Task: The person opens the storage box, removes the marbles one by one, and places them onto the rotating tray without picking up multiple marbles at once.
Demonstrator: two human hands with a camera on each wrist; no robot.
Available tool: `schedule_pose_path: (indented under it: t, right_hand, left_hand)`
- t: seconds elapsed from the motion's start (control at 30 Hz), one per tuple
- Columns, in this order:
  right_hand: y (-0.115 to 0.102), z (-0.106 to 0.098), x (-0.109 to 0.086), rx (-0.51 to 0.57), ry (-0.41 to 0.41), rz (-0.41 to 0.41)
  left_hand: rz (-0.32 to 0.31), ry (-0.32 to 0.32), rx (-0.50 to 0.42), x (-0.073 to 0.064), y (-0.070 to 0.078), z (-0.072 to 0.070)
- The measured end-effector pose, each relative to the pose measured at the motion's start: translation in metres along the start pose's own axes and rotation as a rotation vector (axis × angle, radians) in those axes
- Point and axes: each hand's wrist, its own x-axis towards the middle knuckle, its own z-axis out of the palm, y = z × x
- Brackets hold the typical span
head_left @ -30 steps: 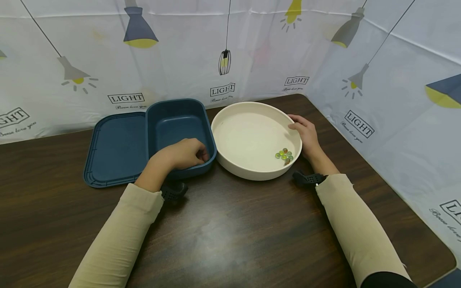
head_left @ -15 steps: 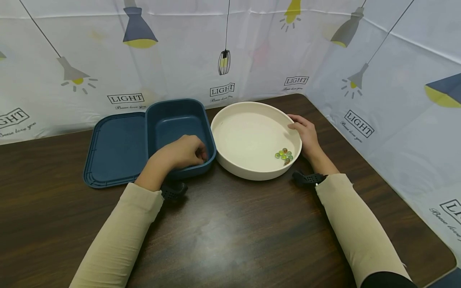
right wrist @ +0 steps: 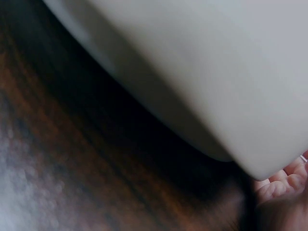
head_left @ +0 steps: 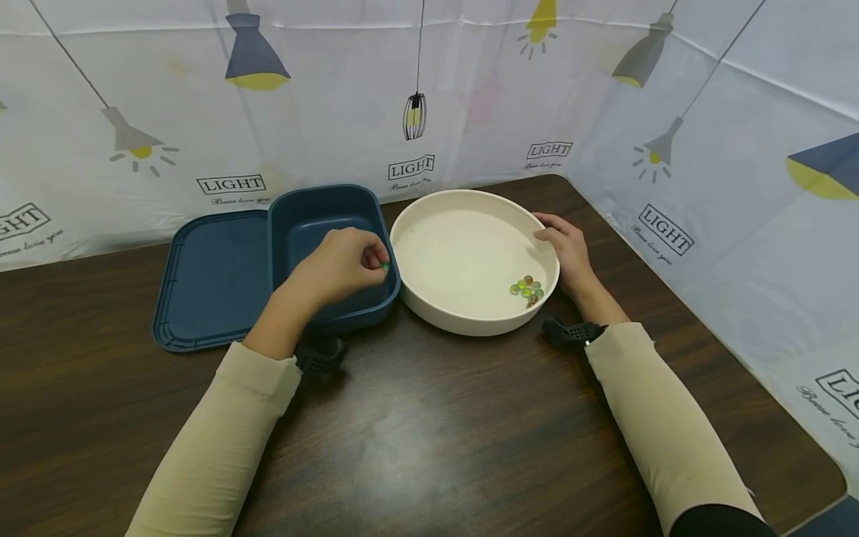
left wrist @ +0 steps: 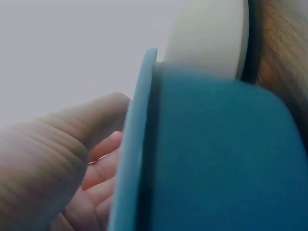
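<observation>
My left hand (head_left: pixel 342 265) is over the right side of a dark blue rectangular box (head_left: pixel 305 209), pinching a small green marble (head_left: pixel 385 266) between thumb and fingertips. In the left wrist view the box's wall (left wrist: pixel 226 159) covers part of the fingers. To the right stands a round cream dish (head_left: pixel 463 246) with a low wall. Several green, yellow and brown glass marbles (head_left: pixel 526 291) lie together on its floor near the front right. My right hand (head_left: pixel 567 250) grips the dish's right rim, thumb over the edge; in the right wrist view the dish's side hides most of that hand.
A flat blue lid (head_left: pixel 215 280) lies left of the box, right against it. The box and dish stand side by side on a dark wood table (head_left: pixel 403 432). Behind and to the right hangs a white lamp-patterned sheet (head_left: pixel 335 97).
My left hand has risen from low inside the box towards its rim, and a green marble now shows at its fingertips. The right hand stays on the dish.
</observation>
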Motion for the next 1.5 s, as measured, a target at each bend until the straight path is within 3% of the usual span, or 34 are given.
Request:
schedule_pose_path:
  t: [0.2,0.5,0.73,0.83,1.0,1.23,1.5]
  right_hand:
    - [-0.001,-0.002,-0.001,0.002,0.002,-0.002]
    - [-0.002,0.000,-0.002,-0.002,-0.026,0.013]
    - [-0.001,0.001,-0.003,0.028,-0.034,0.008]
    - [0.000,0.002,-0.003,0.028,-0.038,0.018]
    - [-0.001,0.000,-0.002,0.014,-0.023,0.006]
    - [-0.001,0.000,0.001,0.014,-0.021,0.003]
    - [-0.004,-0.001,-0.003,0.012,-0.031,0.015]
  left_hand:
    - [0.042,0.099,-0.023,0.002,0.019,0.004]
    - [0.066,0.136,0.012,0.014,0.042,0.013]
    - [0.059,0.016,0.137,0.032,0.076,0.041]
    - [0.020,-0.031,0.155,0.039,0.082,0.054]
    - [-0.046,-0.053,0.153,0.053,0.083,0.070]
    - [-0.075,-0.105,0.256,0.064,0.088,0.081]
    - [-0.089,-0.141,0.336,0.068,0.099,0.084]
